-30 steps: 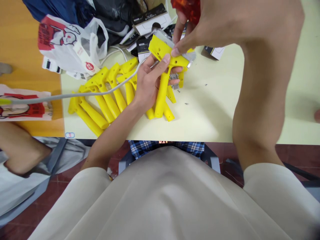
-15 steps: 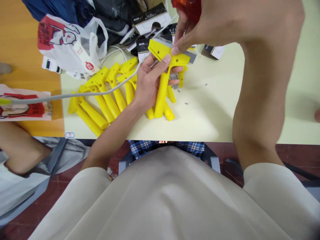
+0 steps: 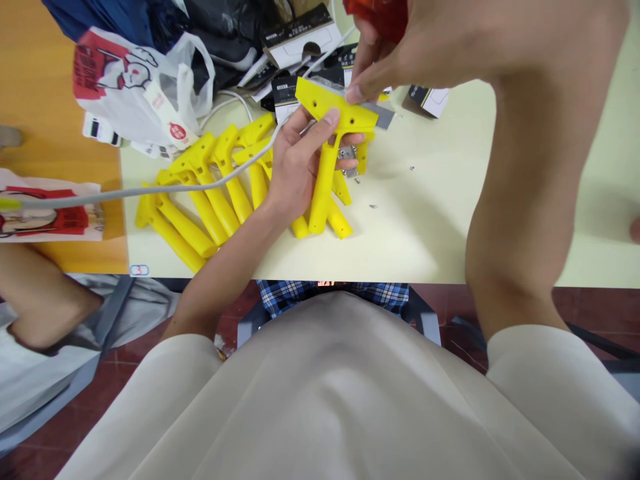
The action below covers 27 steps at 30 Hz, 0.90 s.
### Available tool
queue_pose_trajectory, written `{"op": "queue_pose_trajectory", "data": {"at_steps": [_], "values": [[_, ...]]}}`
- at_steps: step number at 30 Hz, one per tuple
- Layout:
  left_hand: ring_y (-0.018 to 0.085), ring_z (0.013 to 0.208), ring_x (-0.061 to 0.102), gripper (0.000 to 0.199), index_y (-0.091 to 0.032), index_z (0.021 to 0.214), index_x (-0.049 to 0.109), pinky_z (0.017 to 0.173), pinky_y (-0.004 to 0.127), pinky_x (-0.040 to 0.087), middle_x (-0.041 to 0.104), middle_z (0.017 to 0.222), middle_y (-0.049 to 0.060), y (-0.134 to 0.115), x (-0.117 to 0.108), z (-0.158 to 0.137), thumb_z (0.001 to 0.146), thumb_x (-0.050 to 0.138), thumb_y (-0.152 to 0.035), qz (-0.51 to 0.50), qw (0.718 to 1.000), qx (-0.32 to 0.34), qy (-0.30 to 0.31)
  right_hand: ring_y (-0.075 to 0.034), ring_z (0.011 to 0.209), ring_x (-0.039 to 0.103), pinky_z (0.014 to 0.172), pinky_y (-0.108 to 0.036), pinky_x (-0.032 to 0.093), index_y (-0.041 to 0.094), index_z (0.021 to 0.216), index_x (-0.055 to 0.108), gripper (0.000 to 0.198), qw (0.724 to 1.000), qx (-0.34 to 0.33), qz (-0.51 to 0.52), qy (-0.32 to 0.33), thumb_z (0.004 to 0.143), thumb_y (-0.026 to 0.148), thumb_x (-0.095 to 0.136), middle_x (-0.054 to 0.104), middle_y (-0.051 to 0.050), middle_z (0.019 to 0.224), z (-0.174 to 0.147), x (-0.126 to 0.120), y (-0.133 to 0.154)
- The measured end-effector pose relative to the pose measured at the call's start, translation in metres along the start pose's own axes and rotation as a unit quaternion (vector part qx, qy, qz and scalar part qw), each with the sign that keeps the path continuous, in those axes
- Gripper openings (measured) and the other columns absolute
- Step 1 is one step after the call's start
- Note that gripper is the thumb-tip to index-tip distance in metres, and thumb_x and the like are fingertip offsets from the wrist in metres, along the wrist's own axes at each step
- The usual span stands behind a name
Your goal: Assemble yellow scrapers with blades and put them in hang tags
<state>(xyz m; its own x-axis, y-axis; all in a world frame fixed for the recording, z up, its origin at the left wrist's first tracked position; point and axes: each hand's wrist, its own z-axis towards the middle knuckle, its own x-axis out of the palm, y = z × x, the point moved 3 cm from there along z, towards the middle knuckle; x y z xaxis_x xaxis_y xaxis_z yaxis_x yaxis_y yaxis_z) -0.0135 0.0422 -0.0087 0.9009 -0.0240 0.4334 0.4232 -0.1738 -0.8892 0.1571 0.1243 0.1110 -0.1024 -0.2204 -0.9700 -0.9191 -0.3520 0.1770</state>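
My left hand (image 3: 300, 157) is closed around a yellow scraper (image 3: 325, 173), its thumb on the wide head with two screw holes. Along the head's far edge lies a grey metal blade (image 3: 384, 119), which sticks out at the right end. My right hand (image 3: 380, 67) is closed on a red see-through handle (image 3: 383, 19), cut off by the top of the picture. Its thumb tip presses at the blade's upper edge. Behind my left fingers, small screws and a metal piece (image 3: 350, 160) show in part. More yellow scraper handles (image 3: 220, 193) lie to the left.
Loose screws (image 3: 373, 207) lie on the pale table (image 3: 410, 247). Small black-and-white boxes (image 3: 303, 40) and a white plastic bag (image 3: 135, 80) stand at the back. A grey cable (image 3: 175, 189) crosses above the handles. Another person's leg (image 3: 50, 300) is at left.
My right thumb has shifted slightly right, off the yellow head and onto the blade's edge. More of the blade shows at the right end. The scraper has moved slightly left.
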Motion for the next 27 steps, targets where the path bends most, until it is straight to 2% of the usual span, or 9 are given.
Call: {"op": "queue_pose_trajectory", "data": {"at_steps": [3,7,10,13,15,20,24,27], "values": [[0.027,0.130,0.080,0.004,-0.036,0.107,0.079,0.085,0.028,0.075,0.085,0.123,-0.005,-0.0011,0.0000,-0.0013,0.103,0.081,-0.038,0.010,1.000,-0.002,-0.005,0.005,0.075,0.026,0.075,-0.023,0.018,0.018,0.110,0.069,0.042,1.000,0.001,0.011,-0.007,0.093,0.054,0.083,0.051,0.003,0.081,0.0020,0.0010,-0.0011],[0.031,0.128,0.081,0.013,-0.037,0.104,0.079,0.086,0.035,0.076,0.087,0.105,-0.003,-0.0019,0.0009,-0.0020,0.097,0.088,-0.044,0.017,1.000,-0.020,-0.014,0.005,0.069,0.026,0.069,-0.025,0.017,0.018,0.105,0.071,0.040,0.999,0.002,0.033,-0.019,0.086,0.049,0.089,0.050,0.005,0.075,0.0061,0.0036,-0.0043],[0.033,0.135,0.078,0.017,-0.039,0.099,0.079,0.090,0.038,0.077,0.087,0.100,-0.004,-0.0029,0.0012,-0.0023,0.090,0.092,-0.045,0.014,0.999,-0.036,-0.028,0.006,0.066,0.028,0.065,-0.024,0.017,0.016,0.102,0.069,0.039,0.998,-0.025,0.059,-0.020,0.084,0.043,0.090,0.050,0.006,0.074,0.0082,0.0049,-0.0063],[0.033,0.143,0.073,0.020,-0.039,0.097,0.080,0.096,0.037,0.076,0.088,0.105,-0.005,-0.0036,0.0027,-0.0030,0.085,0.096,-0.041,-0.009,0.999,-0.046,-0.027,0.006,0.063,0.026,0.060,-0.026,0.015,0.015,0.104,0.067,0.039,0.995,-0.046,0.091,-0.020,0.080,0.036,0.090,0.050,0.007,0.074,0.0090,0.0048,-0.0076],[0.033,0.141,0.075,0.019,-0.038,0.098,0.080,0.096,0.037,0.076,0.088,0.110,-0.006,-0.0037,0.0037,-0.0036,0.087,0.095,-0.039,-0.014,0.999,-0.041,-0.024,0.006,0.062,0.025,0.059,-0.028,0.014,0.015,0.106,0.067,0.037,0.993,-0.054,0.104,-0.021,0.080,0.031,0.088,0.051,0.008,0.077,0.0091,0.0045,-0.0077],[0.029,0.132,0.080,0.010,-0.032,0.107,0.080,0.093,0.033,0.075,0.086,0.124,-0.001,-0.0028,0.0046,-0.0046,0.102,0.084,-0.039,0.008,1.000,-0.013,-0.012,0.006,0.065,0.027,0.060,-0.027,0.016,0.014,0.106,0.065,0.037,0.990,-0.081,0.115,-0.029,0.079,0.029,0.085,0.053,0.007,0.081,0.0091,0.0048,-0.0059],[0.028,0.124,0.083,0.008,-0.026,0.109,0.080,0.089,0.030,0.075,0.086,0.123,0.002,-0.0009,0.0037,-0.0034,0.105,0.082,-0.033,-0.007,1.000,-0.017,-0.005,0.006,0.063,0.030,0.058,-0.025,0.017,0.013,0.102,0.063,0.031,0.987,-0.088,0.130,-0.022,0.079,0.023,0.079,0.056,0.009,0.081,0.0093,0.0055,-0.0049],[0.028,0.113,0.087,0.008,-0.023,0.108,0.080,0.084,0.030,0.076,0.086,0.122,0.004,0.0002,0.0035,-0.0025,0.106,0.082,-0.031,-0.009,0.999,-0.040,-0.006,0.008,0.064,0.038,0.059,-0.018,0.021,0.010,0.100,0.060,0.028,0.978,-0.123,0.170,-0.016,0.077,0.019,0.075,0.064,0.012,0.086,0.0082,0.0043,-0.0017]]}}
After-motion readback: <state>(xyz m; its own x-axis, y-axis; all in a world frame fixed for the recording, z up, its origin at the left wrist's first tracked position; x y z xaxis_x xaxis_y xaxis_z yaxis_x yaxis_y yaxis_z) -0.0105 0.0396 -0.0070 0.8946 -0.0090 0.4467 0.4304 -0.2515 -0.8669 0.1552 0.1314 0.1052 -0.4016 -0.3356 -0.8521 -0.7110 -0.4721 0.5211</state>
